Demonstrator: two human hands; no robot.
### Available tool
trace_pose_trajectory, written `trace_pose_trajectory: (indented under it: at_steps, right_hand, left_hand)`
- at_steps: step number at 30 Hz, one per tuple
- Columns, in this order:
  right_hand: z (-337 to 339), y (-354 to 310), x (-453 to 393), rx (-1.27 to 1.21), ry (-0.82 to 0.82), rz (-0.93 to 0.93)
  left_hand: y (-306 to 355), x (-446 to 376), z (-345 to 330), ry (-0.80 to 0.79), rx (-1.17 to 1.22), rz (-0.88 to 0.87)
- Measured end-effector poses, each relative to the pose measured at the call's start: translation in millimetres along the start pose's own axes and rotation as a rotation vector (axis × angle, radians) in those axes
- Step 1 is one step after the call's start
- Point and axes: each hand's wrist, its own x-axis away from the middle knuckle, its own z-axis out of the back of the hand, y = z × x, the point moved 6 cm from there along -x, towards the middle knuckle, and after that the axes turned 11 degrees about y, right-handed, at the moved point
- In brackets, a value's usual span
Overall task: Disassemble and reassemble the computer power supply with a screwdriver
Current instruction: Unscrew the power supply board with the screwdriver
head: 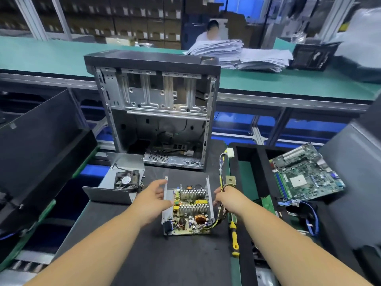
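The open power supply (pixel 188 209) lies on the black mat, its circuit board, heatsinks and copper coil exposed. My left hand (pixel 153 196) is at its left metal wall, fingers loosely spread and touching the edge. My right hand (pixel 224 196) is at the right wall, over the bundle of yellow and black cables (pixel 221 176) that runs back to a white connector. The removed cover with its fan (pixel 121 182) lies to the left. A yellow-and-black screwdriver (pixel 234 237) lies on the mat to the right, under my right forearm.
An empty computer case (pixel 156 108) stands upright behind the power supply. A motherboard (pixel 307 174) rests in a black foam tray on the right. Black panels lean at left. A green bench with paper stacks (pixel 237 52) and a seated person lies beyond.
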Motion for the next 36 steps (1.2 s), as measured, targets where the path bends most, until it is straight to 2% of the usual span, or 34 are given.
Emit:
trace_pose_trajectory:
  at_steps: [2,6,8,9,10,12,15,17,21,26,29,33,36]
  right_hand:
    - [-4.5,2.9,-7.4,0.058,-0.002,0.0]
    - [-12.8,-9.9,-15.5,0.296,0.03,0.133]
    - [-15.2,-15.3,-20.3,0.518,0.02,0.215]
    - [-15.1,-10.6,-24.7,0.503,0.027,0.163]
    - [-14.4,-3.5,-30.3,0.353,0.04,0.089]
    - [-9.6,6.7,-33.6,0.244,0.028,0.037]
    - [-9.8,29.8,-25.9,0.012,-0.058,-0.18]
    - [-4.6,38.6,-19.8,-0.053,-0.072,-0.229]
    - [-1.9,47.6,-4.5,-0.018,-0.167,-0.258]
    - [-5.7,46.0,11.9,-0.149,-0.242,-0.269]
    - [-8.2,43.5,19.0,-0.19,-0.246,-0.248]
    - [-12.0,42.1,24.0,-0.176,-0.239,-0.222]
    - [-15.3,41.1,28.4,-0.128,-0.304,-0.208]
  left_hand:
    - [-0.1,-4.2,-1.4,-0.073,0.035,-0.043]
    - [-4.9,-10.3,0.9,-0.163,0.118,-0.089]
    - [-8.7,-12.4,1.7,-0.196,0.138,-0.102]
    - [-10.5,-12.7,1.9,-0.212,0.142,-0.105]
    - [-11.9,-12.3,2.2,-0.225,0.142,-0.108]
    - [-14.6,-10.9,2.5,-0.218,0.108,-0.118]
    - [-14.6,-7.1,9.1,-0.079,-0.111,-0.19]
    - [-9.8,-2.1,11.6,-0.011,-0.187,-0.254]
    - [7.3,8.5,9.7,0.037,-0.229,-0.338]
    - [29.7,24.4,-1.2,0.12,-0.321,-0.515]
    - [34.1,37.3,-16.6,0.076,-0.383,-0.607]
    - [32.8,49.9,-27.9,0.053,-0.438,-0.65]
    - [29.9,55.1,-24.8,0.07,-0.487,-0.645]
